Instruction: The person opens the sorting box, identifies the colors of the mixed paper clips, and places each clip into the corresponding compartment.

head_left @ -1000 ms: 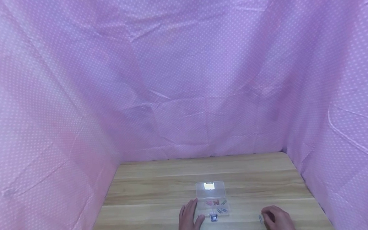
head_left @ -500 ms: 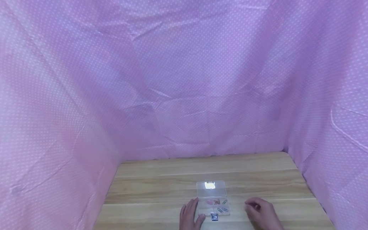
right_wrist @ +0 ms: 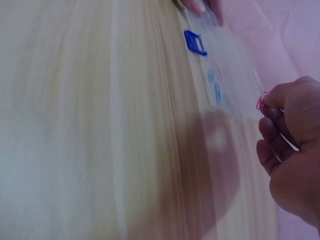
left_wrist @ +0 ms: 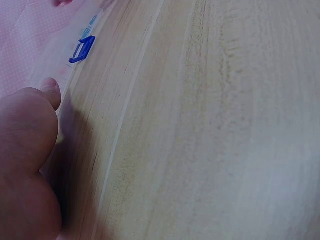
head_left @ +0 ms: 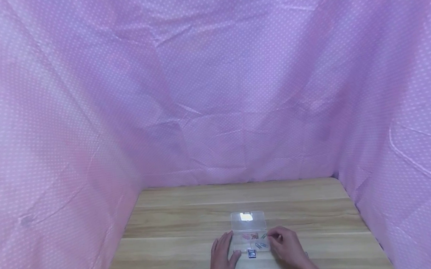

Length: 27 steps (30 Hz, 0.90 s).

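Note:
A clear plastic compartment box (head_left: pixel 242 246) lies open on the table, its lid (head_left: pixel 238 223) folded back. Pink, red, green and blue paper clips (head_left: pixel 261 245) lie in separate compartments. At the box's left side rests my left hand (head_left: pixel 221 259), fingers extended along the side and thumb touching the front left corner. My right hand (head_left: pixel 286 244) is at the right edge, its thumb and index finger pinching a pinkish-red paper clip (right_wrist: pixel 260 100) in the right wrist view. That clip is too small to make out in the head view.
A blue clasp (head_left: pixel 252 254) sticks out from the box's front edge. Another paper clip (head_left: pixel 307 254) shows beside my right wrist, mostly hidden. Pink dotted cloth (head_left: pixel 201 144) surrounds the wooden table (head_left: pixel 169 221) at the back and sides.
My right hand has moved left from beside the loose clip on the table to the box's right edge. The left hand and the box stay in place.

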Motion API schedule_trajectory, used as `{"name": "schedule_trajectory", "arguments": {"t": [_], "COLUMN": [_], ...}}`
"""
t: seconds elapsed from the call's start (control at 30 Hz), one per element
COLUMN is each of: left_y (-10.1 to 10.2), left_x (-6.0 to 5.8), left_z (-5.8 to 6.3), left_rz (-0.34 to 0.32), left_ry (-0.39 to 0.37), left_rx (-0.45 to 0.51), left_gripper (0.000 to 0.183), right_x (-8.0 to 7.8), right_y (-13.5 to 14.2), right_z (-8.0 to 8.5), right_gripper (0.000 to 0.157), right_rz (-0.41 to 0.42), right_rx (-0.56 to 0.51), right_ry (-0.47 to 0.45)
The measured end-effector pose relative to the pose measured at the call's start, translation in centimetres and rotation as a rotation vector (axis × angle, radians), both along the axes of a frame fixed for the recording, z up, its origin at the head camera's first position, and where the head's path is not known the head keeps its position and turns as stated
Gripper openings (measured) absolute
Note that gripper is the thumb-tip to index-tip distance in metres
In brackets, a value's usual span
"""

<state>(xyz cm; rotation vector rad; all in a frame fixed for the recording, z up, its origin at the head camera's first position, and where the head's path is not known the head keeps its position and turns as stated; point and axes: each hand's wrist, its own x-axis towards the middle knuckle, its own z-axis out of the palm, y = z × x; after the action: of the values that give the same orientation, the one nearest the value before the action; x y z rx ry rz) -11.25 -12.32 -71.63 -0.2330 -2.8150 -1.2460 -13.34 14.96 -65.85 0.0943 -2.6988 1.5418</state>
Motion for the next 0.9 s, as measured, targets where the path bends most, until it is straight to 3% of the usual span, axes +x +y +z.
{"name": "schedule_trajectory", "arguments": {"t": [0.2,0.5,0.63,0.73,0.9], "left_y": [0.0,-0.1,-0.1,-0.1,-0.3], "left_x": [-0.1,-0.1,-0.3,-0.3,-0.3], "left_z": [0.1,-0.3,-0.2,-0.4,-0.8], "left_rz": [-0.004,-0.003,-0.005,-0.01,-0.019], "left_ry": [-0.04,0.031,0.027,0.066,0.196], "left_rx": [-0.008,0.019,0.012,-0.003,-0.032], "left_gripper": [0.071,0.069,0.069,0.068,0.065], "right_x": [-0.7,-1.9,-2.4,-2.6,-2.8], "right_y": [-2.3,-5.0,-5.9,-6.5,-7.3], "right_z": [-0.2,0.3,0.4,0.3,0.3], "right_gripper": [0.016,0.009,0.006,0.005,0.007], "right_rz": [0.044,0.111,0.117,0.118,0.122], "right_rx": [-0.015,-0.013,-0.019,-0.014,0.004], "right_ry": [0.043,0.056,0.051,0.082,0.111]}}
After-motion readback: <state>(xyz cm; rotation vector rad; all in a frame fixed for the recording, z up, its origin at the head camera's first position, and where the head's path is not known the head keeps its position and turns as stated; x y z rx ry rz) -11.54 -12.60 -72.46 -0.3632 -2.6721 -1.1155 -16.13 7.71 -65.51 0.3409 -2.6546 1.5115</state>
